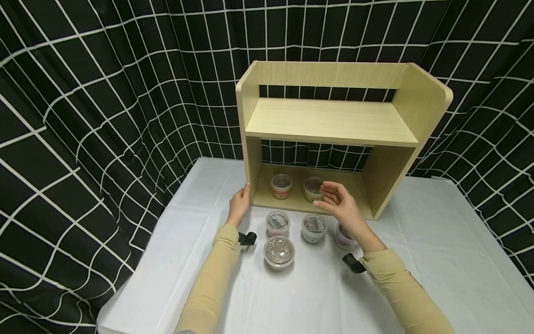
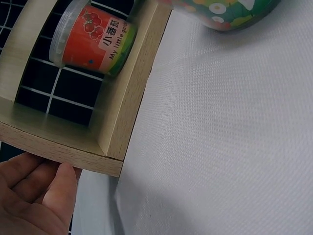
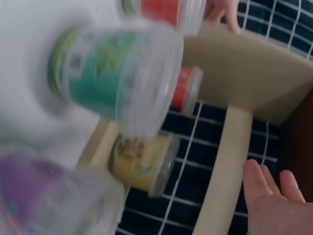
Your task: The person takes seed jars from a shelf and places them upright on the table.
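My left hand (image 1: 239, 205) is at the wooden shelf's left side panel (image 1: 246, 157); in the left wrist view its fingertips (image 2: 63, 171) touch the panel's outer side. My right hand (image 1: 343, 207) hovers in front of the lower compartment, fingers loosely bent and holding nothing. Beside it on the bottom board sits a yellow-labelled tub (image 1: 312, 189) with a clear lid. The right wrist view shows a gap between the fingers and this yellow tub (image 3: 139, 161). To its left on the board stands a red-labelled tub (image 1: 281, 186), marked with tomatoes (image 2: 98, 36).
On the white tablecloth (image 1: 308, 297) before the shelf stand a reddish tub (image 1: 277, 223), a teal tub (image 1: 314, 228), a purple tub (image 1: 344, 237) partly behind my right wrist, and a wider lidded tub (image 1: 279, 253). A black gridded curtain (image 1: 200, 93) hangs behind.
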A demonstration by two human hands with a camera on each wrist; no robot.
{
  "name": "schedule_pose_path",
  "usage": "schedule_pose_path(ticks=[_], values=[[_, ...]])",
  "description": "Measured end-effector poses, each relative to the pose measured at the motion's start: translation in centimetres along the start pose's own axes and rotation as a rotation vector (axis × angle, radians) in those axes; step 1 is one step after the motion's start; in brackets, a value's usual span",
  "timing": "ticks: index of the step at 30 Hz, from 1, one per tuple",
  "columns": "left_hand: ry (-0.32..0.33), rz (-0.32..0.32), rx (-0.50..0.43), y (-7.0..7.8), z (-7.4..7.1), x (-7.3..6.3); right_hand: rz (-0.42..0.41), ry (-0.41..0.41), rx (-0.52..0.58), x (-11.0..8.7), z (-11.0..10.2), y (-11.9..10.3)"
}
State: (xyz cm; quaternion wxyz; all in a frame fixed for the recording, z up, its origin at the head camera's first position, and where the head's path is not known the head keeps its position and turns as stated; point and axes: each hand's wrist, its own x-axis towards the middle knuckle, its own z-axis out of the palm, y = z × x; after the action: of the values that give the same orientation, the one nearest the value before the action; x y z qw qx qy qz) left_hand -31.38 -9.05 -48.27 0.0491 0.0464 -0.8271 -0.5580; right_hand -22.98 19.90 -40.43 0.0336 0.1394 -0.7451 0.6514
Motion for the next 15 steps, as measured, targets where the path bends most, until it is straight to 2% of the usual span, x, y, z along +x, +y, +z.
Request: schedule_pose_path(ticks=[8, 15], values=[[-0.002, 0.004, -0.012, -0.2, 0.1, 0.1, 0.049, 0.009, -0.081, 1.8, -2.2, 0.0], [-0.001, 0.002, -0.01, -0.3, 0.0, 0.0, 0.152, 0.051, -0.145, 3.4, -2.7, 0.6]])
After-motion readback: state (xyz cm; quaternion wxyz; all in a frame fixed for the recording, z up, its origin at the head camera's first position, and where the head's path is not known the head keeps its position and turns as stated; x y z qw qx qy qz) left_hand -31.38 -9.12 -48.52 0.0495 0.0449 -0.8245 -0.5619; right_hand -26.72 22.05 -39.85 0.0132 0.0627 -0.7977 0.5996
